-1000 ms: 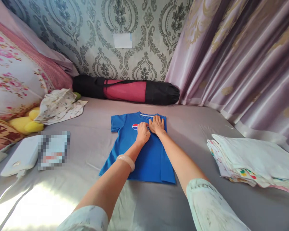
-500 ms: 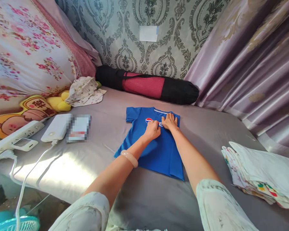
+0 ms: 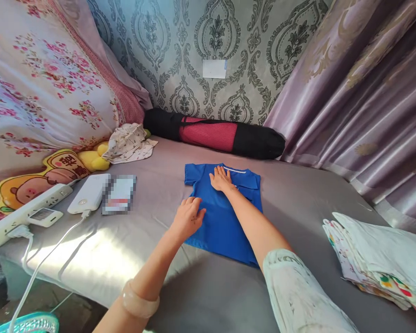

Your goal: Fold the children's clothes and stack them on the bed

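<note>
A blue T-shirt (image 3: 225, 231) lies on the grey bed sheet with its neckline away from me. Its right side is folded inward, and that short sleeve rests over the shoulder area. My right hand (image 3: 222, 179) lies flat on the upper chest just below the collar, fingers spread. Over the shirt's left side edge is my left hand (image 3: 189, 216), its fingers slightly bent and the thumb apart; I see no cloth gripped in it. The chest print is mostly hidden under my right hand and arm.
Folded clothes (image 3: 377, 259) are stacked at the right. A black and red rolled bag (image 3: 211, 134) lies along the wall. At the left are a power strip (image 3: 31, 212), a white power bank (image 3: 90, 193), a blurred rectangle (image 3: 119, 194), cables and a yellow plush cushion (image 3: 24, 187).
My left hand has moved from the chest print to the shirt's left edge, its fingers loosening. My right hand has slid left across the upper chest. The view has tilted up slightly.
</note>
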`<state>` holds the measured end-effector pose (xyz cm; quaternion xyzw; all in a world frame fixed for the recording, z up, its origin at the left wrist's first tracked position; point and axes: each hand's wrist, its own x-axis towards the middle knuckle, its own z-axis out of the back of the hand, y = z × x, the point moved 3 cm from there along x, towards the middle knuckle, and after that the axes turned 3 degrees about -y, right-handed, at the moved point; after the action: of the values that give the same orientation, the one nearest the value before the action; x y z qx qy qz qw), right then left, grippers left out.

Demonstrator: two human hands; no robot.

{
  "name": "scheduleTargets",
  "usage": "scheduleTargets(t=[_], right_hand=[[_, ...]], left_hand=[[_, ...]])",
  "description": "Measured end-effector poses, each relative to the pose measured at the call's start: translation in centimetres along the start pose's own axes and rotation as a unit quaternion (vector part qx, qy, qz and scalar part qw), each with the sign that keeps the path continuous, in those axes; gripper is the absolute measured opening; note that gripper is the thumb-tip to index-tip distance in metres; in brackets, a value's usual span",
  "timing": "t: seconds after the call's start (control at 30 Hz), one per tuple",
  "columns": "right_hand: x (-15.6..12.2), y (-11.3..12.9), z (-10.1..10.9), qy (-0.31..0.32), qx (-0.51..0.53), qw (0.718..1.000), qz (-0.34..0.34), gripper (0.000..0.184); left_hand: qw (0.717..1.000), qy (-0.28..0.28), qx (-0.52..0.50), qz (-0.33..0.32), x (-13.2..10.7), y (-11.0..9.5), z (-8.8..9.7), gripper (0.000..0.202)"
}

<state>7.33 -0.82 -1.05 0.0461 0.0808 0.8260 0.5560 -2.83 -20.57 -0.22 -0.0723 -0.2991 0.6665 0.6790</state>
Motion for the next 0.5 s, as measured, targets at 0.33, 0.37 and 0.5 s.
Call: scheduleTargets(t=[0.33,0.37,0.5], right_hand=[[1.6,-0.6,-0.6,-0.009,0.011,1.000,-0.021,0.065],[1.6,-0.6,-0.6,-0.002,0.012,1.000,-0.023,0.065],[1.9,-0.3,0.2,0.027,0.009,0.999,-0.032,0.063]], left_hand=[[0.982,-0.035,0.061,0.174,-1.4,3.1,2.6,0.024],[0.980,-0.028,0.062,0.189,-1.5,3.2,2.8,0.024],[0.975,0.011,0.059,0.216,-1.9,2.8,3.4,0.021]])
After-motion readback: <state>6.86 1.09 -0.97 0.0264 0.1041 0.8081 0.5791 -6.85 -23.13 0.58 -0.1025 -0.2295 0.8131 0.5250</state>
